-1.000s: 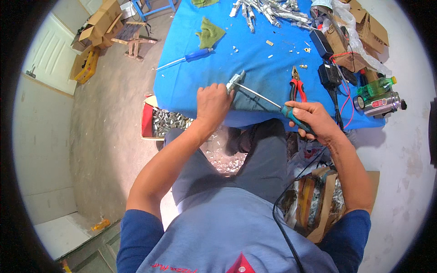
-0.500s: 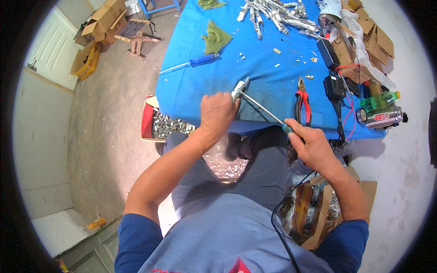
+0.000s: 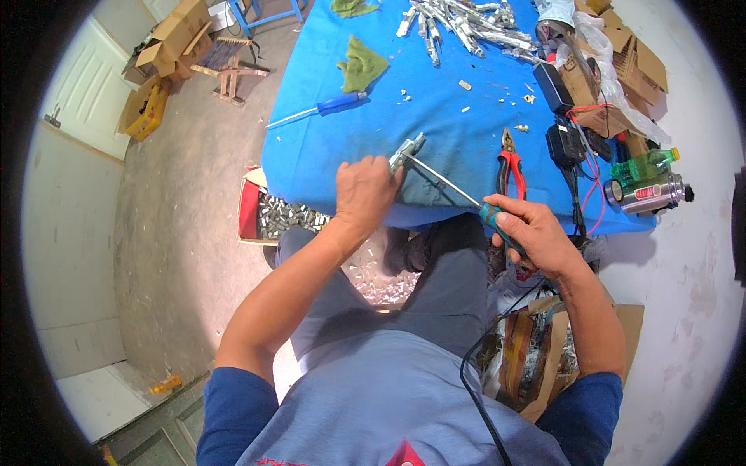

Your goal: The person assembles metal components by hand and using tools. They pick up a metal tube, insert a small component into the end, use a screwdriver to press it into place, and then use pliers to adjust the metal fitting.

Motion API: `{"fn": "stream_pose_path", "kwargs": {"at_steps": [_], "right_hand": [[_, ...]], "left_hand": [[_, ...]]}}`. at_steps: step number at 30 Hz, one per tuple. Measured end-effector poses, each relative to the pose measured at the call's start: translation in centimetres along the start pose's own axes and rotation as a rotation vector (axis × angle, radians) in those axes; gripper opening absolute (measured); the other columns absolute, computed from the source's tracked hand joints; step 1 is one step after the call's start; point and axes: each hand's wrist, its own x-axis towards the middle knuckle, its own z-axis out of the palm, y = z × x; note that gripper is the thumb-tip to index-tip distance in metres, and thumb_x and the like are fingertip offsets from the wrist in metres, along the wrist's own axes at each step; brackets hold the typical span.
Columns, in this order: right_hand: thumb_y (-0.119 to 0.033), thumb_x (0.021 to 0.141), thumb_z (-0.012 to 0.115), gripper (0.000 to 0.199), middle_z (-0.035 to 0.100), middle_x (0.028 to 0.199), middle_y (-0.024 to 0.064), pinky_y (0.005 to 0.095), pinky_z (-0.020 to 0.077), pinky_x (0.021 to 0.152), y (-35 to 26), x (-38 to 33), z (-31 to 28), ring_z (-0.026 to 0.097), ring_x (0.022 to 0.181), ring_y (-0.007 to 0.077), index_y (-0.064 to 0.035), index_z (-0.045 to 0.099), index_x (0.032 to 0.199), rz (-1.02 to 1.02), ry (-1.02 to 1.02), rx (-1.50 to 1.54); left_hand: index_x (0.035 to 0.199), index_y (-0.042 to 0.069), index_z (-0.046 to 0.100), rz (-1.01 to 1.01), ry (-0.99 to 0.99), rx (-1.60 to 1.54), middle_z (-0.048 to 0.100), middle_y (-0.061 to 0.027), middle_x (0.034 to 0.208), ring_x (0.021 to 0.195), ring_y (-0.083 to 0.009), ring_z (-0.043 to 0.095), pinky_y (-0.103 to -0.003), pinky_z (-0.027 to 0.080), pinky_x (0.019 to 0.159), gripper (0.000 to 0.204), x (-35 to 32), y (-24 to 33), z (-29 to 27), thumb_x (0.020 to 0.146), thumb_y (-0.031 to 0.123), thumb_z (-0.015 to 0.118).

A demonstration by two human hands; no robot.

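Observation:
My left hand (image 3: 364, 189) is closed around a small silvery metal piece (image 3: 406, 151) at the front of the blue-covered table (image 3: 311, 167). What kind of part it is, I cannot make out. A screwdriver (image 3: 444, 182) with a teal handle is gripped in my right hand (image 3: 531, 237). Its shaft slants up to the left, and the tip meets the metal piece. Just beyond my right hand lie red-handled pliers (image 3: 510, 167). A blue-handled screwdriver (image 3: 339, 102) rests farther off to the left, below a green cloth (image 3: 362, 67).
Long silvery parts (image 3: 466, 27) are heaped at the far side. Black power adapters (image 3: 563, 144), a green bottle (image 3: 646, 165) and a metal flask (image 3: 651, 193) line the right edge. Below the table's left corner stands a box of small metal pieces (image 3: 286, 216). A cardboard box (image 3: 544, 357) sits at lower right.
My right hand has shifted its grip, so more of the teal handle shows and the fingers are looser around it. The metal piece has tilted slightly in my left hand.

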Motion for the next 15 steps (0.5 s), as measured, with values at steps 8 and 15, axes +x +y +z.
{"fn": "stream_pose_path", "kwargs": {"at_steps": [8,15], "right_hand": [[-0.023,0.098,0.054,0.038,0.064,0.085,0.0036,0.019,0.0387,0.042,-2.2,0.6,-1.6,0.06,0.056,0.0069,-0.01,0.057,0.134,0.059,-0.056,-0.077],[-0.024,0.097,0.053,0.037,0.058,0.079,0.001,0.0198,0.0386,0.04,-3.2,0.7,-2.5,0.057,0.052,0.0066,-0.0091,0.06,0.131,0.049,-0.056,-0.202]], "left_hand": [[0.072,0.006,0.058,0.008,-0.013,-0.006,0.06,-0.0131,0.069,0.065,-0.0349,0.059,-0.045,0.042,0.063,0.031,-0.1,-0.1,-0.1,0.087,0.031,0.068],[0.071,0.005,0.057,0.019,0.003,-0.057,0.059,-0.0148,0.069,0.064,-0.036,0.057,-0.046,0.04,0.062,0.032,0.0,0.4,-0.8,0.09,0.03,0.063]]}}
